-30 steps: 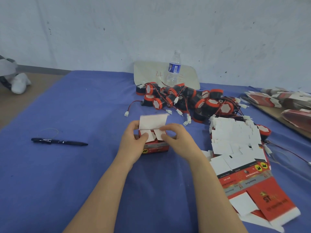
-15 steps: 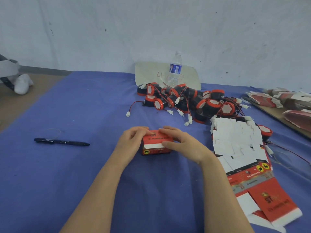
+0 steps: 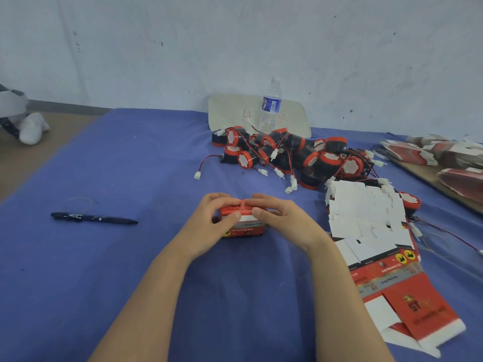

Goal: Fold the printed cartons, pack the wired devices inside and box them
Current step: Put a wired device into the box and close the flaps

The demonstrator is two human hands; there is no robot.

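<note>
- A small red carton (image 3: 244,226) sits on the blue-covered table (image 3: 130,165), in the middle of the view, just in front of the person.
- Its long axis runs left to right across the view; the printed long side faces the camera, and the top flap lies down over the box.
- The left hand (image 3: 209,223) grips the carton's left end: its fingers (image 3: 220,198) curl over the far top edge, and the thumb presses on the near top, so the carton is pinched between them.
- The right hand (image 3: 283,222) mirrors this on the right end, fingers bent over the far edge and thumb tip on the lid next to the left thumb.
- A small red tab sticks up at the far edge between the two sets of fingertips; it may be the tuck flap, but the view is too blurred to tell.
- Behind the carton lies a heap of wired devices (image 3: 290,155), round black bodies with red rims, with red-and-black wires ending in white plugs that trail towards the hands.
- To the right, a fanned stack of flat cartons (image 3: 366,218) lies mostly white side up; its long axis runs from the far side towards the person, with the red printed ends nearest the camera.
- A black pen (image 3: 94,218) lies well to the left, long axis left to right, tip pointing right.
- A water bottle (image 3: 270,105) stands upright beyond the devices, by the wall.
- More printed cartons (image 3: 444,152) are piled at the far right.
</note>
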